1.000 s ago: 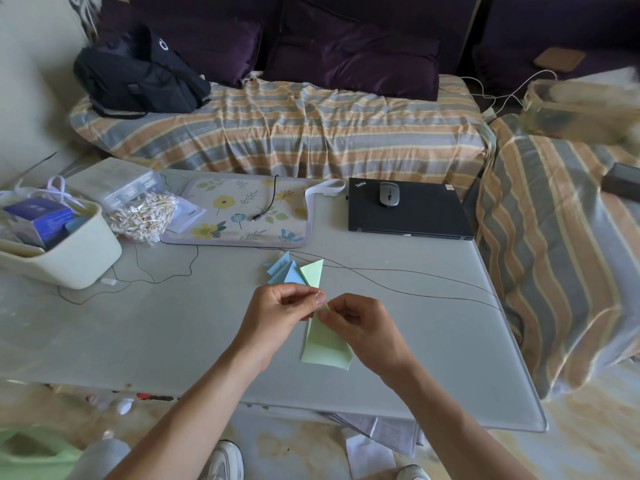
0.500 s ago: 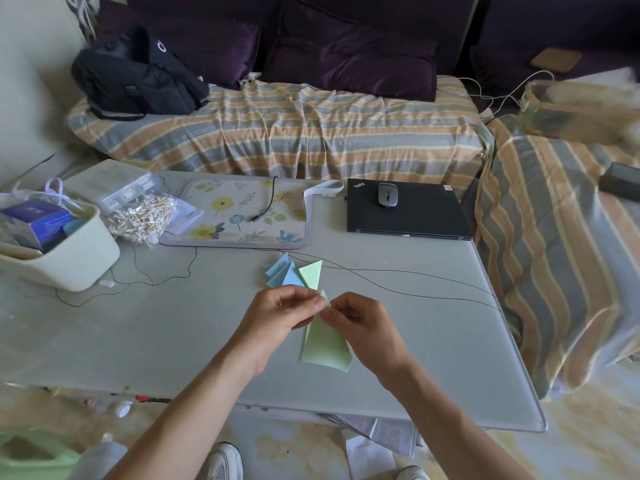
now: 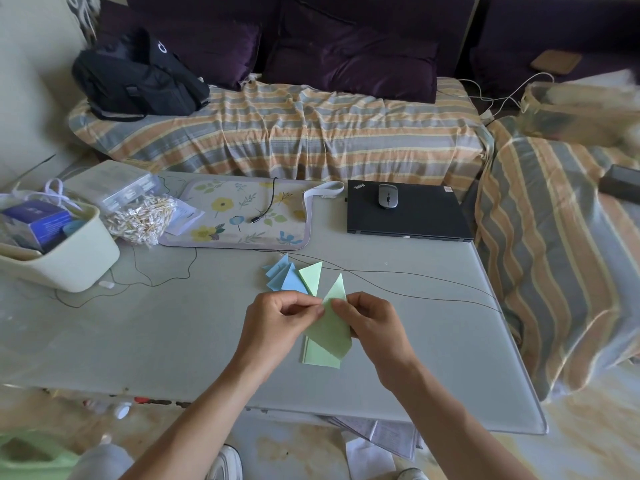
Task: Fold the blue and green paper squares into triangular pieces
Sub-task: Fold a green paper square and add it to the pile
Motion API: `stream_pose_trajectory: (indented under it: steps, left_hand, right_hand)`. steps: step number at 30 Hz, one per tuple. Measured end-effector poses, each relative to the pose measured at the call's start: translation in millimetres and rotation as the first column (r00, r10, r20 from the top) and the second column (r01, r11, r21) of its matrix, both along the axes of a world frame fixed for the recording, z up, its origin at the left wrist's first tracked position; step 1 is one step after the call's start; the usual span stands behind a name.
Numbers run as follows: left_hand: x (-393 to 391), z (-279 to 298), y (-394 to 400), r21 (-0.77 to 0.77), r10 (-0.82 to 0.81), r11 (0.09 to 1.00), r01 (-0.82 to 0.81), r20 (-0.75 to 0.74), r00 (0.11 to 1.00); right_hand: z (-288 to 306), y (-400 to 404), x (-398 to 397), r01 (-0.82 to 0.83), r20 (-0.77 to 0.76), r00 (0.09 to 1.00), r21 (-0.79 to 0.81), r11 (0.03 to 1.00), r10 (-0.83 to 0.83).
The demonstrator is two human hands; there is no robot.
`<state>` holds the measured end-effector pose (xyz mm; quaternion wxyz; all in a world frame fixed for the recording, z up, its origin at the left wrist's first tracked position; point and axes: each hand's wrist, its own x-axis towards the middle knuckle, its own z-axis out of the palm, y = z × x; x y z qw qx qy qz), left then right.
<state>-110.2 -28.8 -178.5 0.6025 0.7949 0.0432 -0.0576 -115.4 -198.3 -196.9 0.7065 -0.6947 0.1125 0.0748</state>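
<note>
My left hand and my right hand both pinch a partly folded green paper just above the grey table. Its pointed tip sticks up between my fingers. Under it lies a small stack of flat green paper squares. Beyond my hands, folded blue triangular pieces and one folded green triangular piece lie together on the table.
A thin black cable runs across the table behind my hands. Further back are a floral pad, a closed black laptop with a mouse, and a cream bin at the left. A striped couch surrounds the table.
The green paper has been lifted and turned between my fingers, so its pointed tip now rises above my hands. The stack below shows more.
</note>
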Motion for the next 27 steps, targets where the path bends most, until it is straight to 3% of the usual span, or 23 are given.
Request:
stream_pose_trajectory:
  steps: [7, 16, 20, 24, 27]
  left_hand:
    - [-0.6, 0.5, -0.6, 0.067, -0.009, 0.998, 0.004, 0.075, 0.997]
    - [0.6, 3.0, -1.9, -0.104, -0.088, 0.992, 0.075, -0.132, 0.987]
    - [1.1, 2.3, -3.3, -0.135, -0.077, 0.989, 0.054, -0.171, 0.982]
    - [4.4, 1.1, -0.7, -0.181, -0.034, 0.984, -0.003, -0.203, 0.979]
    - [6.6, 1.5, 0.4, -0.206, -0.016, 0.978, -0.032, -0.227, 0.974]
  right_hand:
    - [-1.2, -0.9, 0.1, 0.013, -0.001, 1.000, 0.018, 1.000, -0.013]
    - [8.3, -13.0, 9.2, 0.091, 0.023, 0.995, 0.171, 0.981, -0.097]
    - [6.9, -12.3, 10.0, 0.080, 0.020, 0.996, 0.156, 0.985, -0.084]
    - [7.3, -10.9, 8.3, -0.056, -0.015, 0.998, 0.095, 0.994, 0.057]
    - [5.8, -10.5, 8.8, -0.033, -0.016, 0.999, 0.044, 0.998, 0.034]
